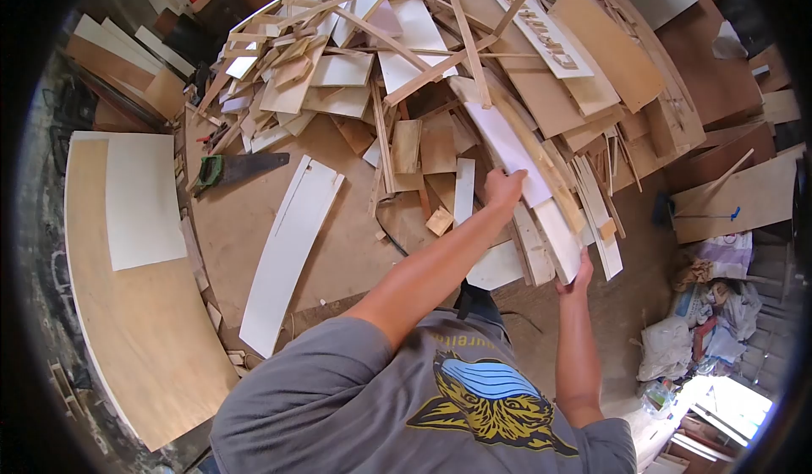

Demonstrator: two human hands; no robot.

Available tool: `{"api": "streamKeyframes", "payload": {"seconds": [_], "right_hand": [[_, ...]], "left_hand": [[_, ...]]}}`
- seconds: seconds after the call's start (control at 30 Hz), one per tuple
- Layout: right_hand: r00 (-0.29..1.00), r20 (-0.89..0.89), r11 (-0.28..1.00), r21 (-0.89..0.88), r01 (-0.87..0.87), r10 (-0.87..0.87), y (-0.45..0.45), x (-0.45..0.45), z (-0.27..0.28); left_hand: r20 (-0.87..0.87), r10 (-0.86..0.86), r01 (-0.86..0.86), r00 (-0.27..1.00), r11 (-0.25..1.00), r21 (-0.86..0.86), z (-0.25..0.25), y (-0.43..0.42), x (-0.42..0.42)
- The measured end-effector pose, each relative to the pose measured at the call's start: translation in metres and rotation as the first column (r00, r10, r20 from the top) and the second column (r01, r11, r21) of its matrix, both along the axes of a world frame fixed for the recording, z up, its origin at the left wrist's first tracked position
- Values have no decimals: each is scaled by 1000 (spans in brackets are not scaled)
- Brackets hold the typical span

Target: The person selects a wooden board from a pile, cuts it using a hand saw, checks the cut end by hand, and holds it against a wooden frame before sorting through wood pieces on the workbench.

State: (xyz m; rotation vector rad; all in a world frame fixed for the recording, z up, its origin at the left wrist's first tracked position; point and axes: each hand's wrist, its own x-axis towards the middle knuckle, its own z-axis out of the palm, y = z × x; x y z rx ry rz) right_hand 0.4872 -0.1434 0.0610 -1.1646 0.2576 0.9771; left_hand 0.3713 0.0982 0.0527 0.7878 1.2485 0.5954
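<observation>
A long white strip of board (506, 146) lies along a pale wooden plank (558, 241) at the right side of the pile. My left hand (506, 186) grips the left edge of the white strip, with the thumb over its top face. Lower down, my right hand (577, 274) is closed round the near end of the pale plank, its fingers partly hidden underneath. More long wood strips (533, 250) lie right beside the plank on both sides. I cannot tell whether the white strip and the plank are fastened together.
A heap of board offcuts (338, 72) covers the far side of the worktable (220, 246). A handsaw (241, 169) with a green handle and a long white board (292, 254) lie on the left. A panel with cut-out lettering (537, 26) sits at the back; bags (664, 347) stand at right.
</observation>
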Motion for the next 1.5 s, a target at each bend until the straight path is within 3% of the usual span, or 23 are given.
{"api": "streamKeyframes", "payload": {"seconds": [0.07,0.17,0.2,0.27,0.4,0.53,0.63,0.67,0.73,0.77,0.8,0.83,0.9,0.97,1.07,1.2,1.3,1.47,1.5], "right_hand": [[998,-27,998,29,48,-47,-12,6,-4],[978,-116,985,-15,172,-172,-26,19,-7],[971,-83,973,-75,218,-224,-24,19,-3],[972,-60,974,-35,224,-225,-28,26,-7],[970,-46,970,-40,239,-240,-18,19,12],[943,-64,944,26,329,-327,-17,32,2],[900,127,849,-298,436,-417,-5,18,37],[858,363,832,-287,475,-364,-7,19,34],[624,757,809,-235,539,-196,-7,15,33],[427,891,813,-362,456,157,-6,16,33],[155,862,762,-501,410,483,6,3,56],[-141,678,667,-624,407,721,22,-13,79],[-252,587,635,-744,208,770,77,-47,119],[-427,524,670,-647,363,737,111,-48,93],[-293,556,628,-703,333,778,130,-24,67],[-460,619,769,-560,309,636,120,-6,61],[-447,666,802,-488,344,598,121,7,57],[-360,753,830,-448,333,551,133,24,75],[-347,758,828,-448,337,552,135,26,78]], "left_hand": [[-86,-108,105,990,994,-44,83,-4,-9],[-190,-182,182,965,983,-18,80,-9,8],[-141,-130,131,981,991,2,44,-9,26],[-121,-89,94,989,995,38,29,-13,37],[-66,-67,69,996,997,42,32,-14,38],[-114,-149,152,982,988,20,59,-9,31],[-141,-214,215,967,976,-7,71,-7,28],[-160,-200,203,967,979,0,59,-7,36],[-164,-170,172,972,985,-1,49,-4,45],[-152,-156,156,976,988,-12,43,-5,49],[-141,-146,144,979,989,-26,39,-7,52],[-126,-153,151,980,988,-27,36,-7,55],[-102,-170,168,980,985,-36,30,-10,53],[-45,-253,252,966,967,-30,40,-8,46],[114,-276,280,954,960,-17,65,-4,36],[265,-422,427,867,903,40,68,2,25],[210,-454,449,866,891,75,15,1,22],[276,-592,568,757,805,171,17,47,-38],[164,-632,612,758,775,156,-13,67,-47]]}}
